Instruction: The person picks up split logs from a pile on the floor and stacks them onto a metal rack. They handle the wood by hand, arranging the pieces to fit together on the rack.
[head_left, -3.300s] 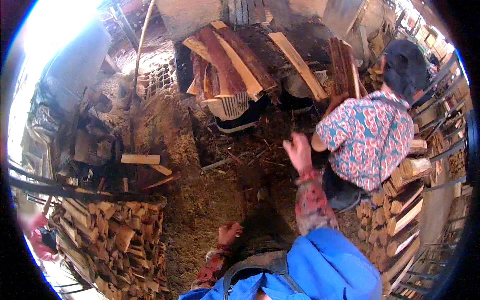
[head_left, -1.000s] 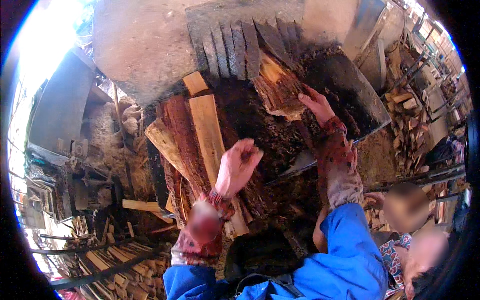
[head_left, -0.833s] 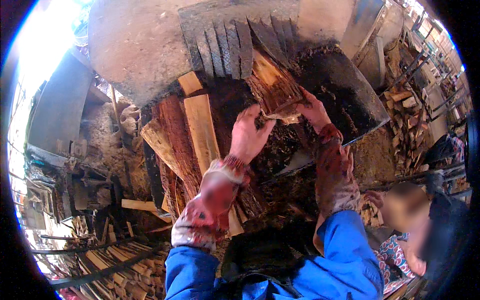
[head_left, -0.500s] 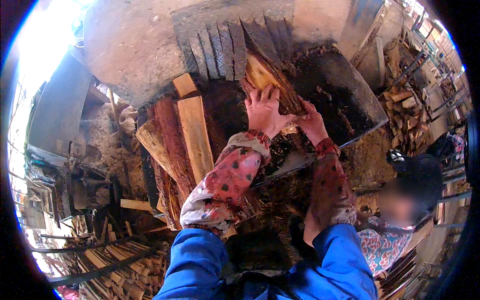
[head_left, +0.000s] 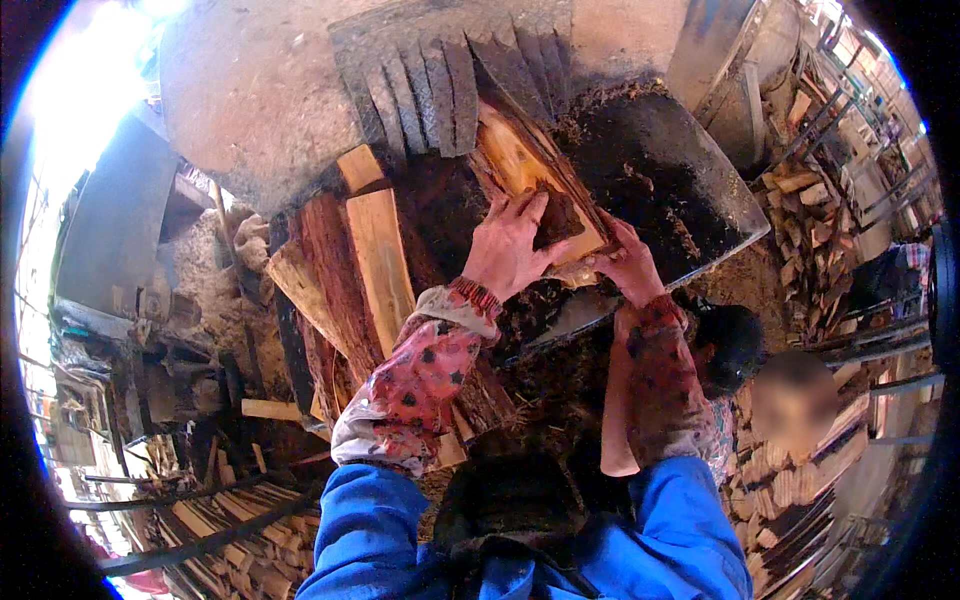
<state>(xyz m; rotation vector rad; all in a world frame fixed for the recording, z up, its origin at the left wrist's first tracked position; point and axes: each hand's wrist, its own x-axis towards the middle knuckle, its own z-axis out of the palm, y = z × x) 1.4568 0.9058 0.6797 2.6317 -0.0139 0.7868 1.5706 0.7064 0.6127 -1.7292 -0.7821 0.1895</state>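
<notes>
A bark-edged slab of wood (head_left: 520, 160) lies aslant on the dark metal table (head_left: 660, 150), its far end under the slitted black flaps (head_left: 425, 95). My left hand (head_left: 503, 248) rests on the slab's near left part, fingers spread and thumb stretched toward the right. At the near right corner my right hand (head_left: 630, 264) is closed round the slab's edge, its fingertips partly hidden. To the left of my hands lie several cut wood pieces, among them a pale plank (head_left: 380, 255) and a reddish bark-covered piece (head_left: 335, 265).
A large dusty metal housing (head_left: 260, 90) stands behind the flaps. Stacked firewood (head_left: 240, 540) fills the lower left, with another woodpile (head_left: 800, 230) at the right. Another person (head_left: 735, 345) is close by my right arm. Dark machinery (head_left: 170, 370) stands at the left.
My left hand has slid nearer and to the left along the slab, baring more of its pale face. My right hand stays at the near corner. The person at the right has shifted.
</notes>
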